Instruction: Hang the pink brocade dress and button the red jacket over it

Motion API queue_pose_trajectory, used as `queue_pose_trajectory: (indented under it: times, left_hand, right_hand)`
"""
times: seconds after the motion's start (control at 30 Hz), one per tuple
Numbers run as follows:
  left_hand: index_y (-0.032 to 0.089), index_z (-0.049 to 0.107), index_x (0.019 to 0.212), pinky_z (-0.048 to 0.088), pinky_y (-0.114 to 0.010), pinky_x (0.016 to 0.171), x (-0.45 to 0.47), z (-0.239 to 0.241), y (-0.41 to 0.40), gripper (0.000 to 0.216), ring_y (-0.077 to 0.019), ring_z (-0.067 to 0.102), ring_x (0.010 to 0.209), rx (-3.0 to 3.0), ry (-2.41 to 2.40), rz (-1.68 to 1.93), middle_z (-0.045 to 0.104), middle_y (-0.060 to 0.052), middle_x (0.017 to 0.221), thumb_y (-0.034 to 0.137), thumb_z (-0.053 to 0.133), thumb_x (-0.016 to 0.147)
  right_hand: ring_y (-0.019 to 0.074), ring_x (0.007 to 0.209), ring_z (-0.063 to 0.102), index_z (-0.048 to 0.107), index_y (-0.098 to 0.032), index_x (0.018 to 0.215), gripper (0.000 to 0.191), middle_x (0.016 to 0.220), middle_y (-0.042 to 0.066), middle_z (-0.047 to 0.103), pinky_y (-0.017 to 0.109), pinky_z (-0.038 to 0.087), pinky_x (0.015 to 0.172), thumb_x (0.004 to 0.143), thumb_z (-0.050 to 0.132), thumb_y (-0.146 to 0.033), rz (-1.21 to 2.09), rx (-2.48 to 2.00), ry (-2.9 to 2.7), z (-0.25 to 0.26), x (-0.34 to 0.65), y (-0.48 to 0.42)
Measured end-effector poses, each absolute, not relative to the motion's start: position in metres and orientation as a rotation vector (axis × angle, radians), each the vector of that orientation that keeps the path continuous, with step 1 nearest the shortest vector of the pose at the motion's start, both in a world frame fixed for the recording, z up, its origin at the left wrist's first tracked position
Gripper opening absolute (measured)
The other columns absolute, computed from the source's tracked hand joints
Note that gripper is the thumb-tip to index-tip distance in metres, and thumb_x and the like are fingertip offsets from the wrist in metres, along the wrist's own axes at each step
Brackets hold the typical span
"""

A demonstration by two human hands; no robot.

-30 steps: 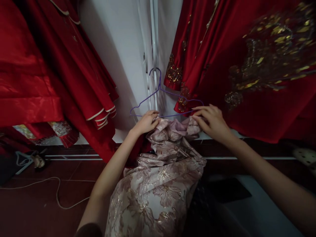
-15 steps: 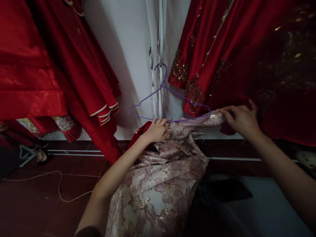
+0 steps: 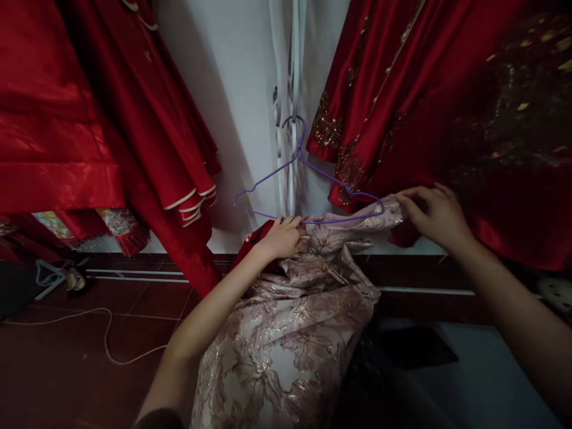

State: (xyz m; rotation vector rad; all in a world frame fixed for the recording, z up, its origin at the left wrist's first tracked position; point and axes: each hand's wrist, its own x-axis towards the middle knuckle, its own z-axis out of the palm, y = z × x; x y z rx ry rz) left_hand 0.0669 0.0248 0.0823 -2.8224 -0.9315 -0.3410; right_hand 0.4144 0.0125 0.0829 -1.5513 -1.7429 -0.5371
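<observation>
A purple wire hanger (image 3: 328, 174) hangs by its hook in front of a white wall. Below it spreads a pink-and-gold floral brocade dress (image 3: 286, 351), its bodice bunched up under the hanger's lower bar. My left hand (image 3: 286, 236) is closed on the dress and the bar near the middle of the hanger; its fingertips curl over the fabric's top edge. To the right, my right hand (image 3: 435, 215) pinches the dress's strap or shoulder edge between thumb and fingers, pulled out past the hanger's right end. The hanger's right arm lies over the pink lining.
Red garments (image 3: 165, 119) hang at the left, and red skirts with gold embroidery (image 3: 384, 77) at the right. White straps (image 3: 292, 59) run down the wall. On the dark red tiles lie a thin cable (image 3: 109, 328) and a shoe (image 3: 75, 280). A dark flat object (image 3: 417, 345) lies lower right.
My right hand has drawn the dress edge slightly left and up, so the hanger's right end now lies over the fabric. My left hand stays in place.
</observation>
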Motion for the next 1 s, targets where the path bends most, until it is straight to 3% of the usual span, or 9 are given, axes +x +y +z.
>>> queue_pose_trajectory:
  times: [0.53, 0.8, 0.9, 1.0]
  left_hand:
    - [0.019, 0.062, 0.089, 0.033, -0.044, 0.094, 0.068, 0.086, 0.028, 0.029, -0.025, 0.046, 0.11, -2.94, -0.887, -0.311, 0.049, -0.01, 0.116, 0.037, 0.04, 0.086]
    - [0.024, 0.062, 0.098, 0.029, -0.048, 0.098, 0.095, 0.077, 0.031, 0.029, -0.026, 0.036, 0.124, -3.121, -0.79, -0.534, 0.043, -0.009, 0.13, 0.04, 0.04, 0.087]
    - [0.024, 0.062, 0.099, 0.026, -0.049, 0.1, 0.098, 0.074, 0.032, 0.029, -0.0246, 0.038, 0.123, -3.128, -0.839, -0.64, 0.046, -0.008, 0.128, 0.039, 0.04, 0.088]
    - [0.023, 0.062, 0.101, 0.03, -0.042, 0.1, 0.088, 0.082, 0.036, 0.028, -0.0204, 0.045, 0.116, -3.196, -0.8, -0.814, 0.052, -0.008, 0.121, 0.037, 0.043, 0.088]
  right_hand:
    - [0.0201, 0.087, 0.058, 0.061, -0.022, 0.09, 0.019, 0.092, 0.007, 0.068, 0.033, 0.035, 0.094, 0.081, 0.049, -0.033, -0.541, -1.549, -1.691, 0.094, 0.413, 0.006]
    - [0.0181, 0.077, 0.059, 0.055, -0.02, 0.095, 0.019, 0.091, 0.007, 0.066, 0.026, 0.04, 0.069, 0.087, 0.043, -0.033, -0.37, -1.448, -1.683, 0.131, 0.334, 0.019]
    - [0.0189, 0.076, 0.058, 0.051, -0.02, 0.094, 0.016, 0.089, 0.007, 0.065, 0.028, 0.039, 0.07, 0.087, 0.04, -0.031, -0.352, -1.49, -1.689, 0.132, 0.321, 0.025]
    - [0.0199, 0.078, 0.058, 0.049, -0.021, 0.092, 0.015, 0.088, 0.006, 0.065, 0.03, 0.038, 0.072, 0.088, 0.04, -0.033, -0.379, -1.494, -1.667, 0.129, 0.32, 0.027]
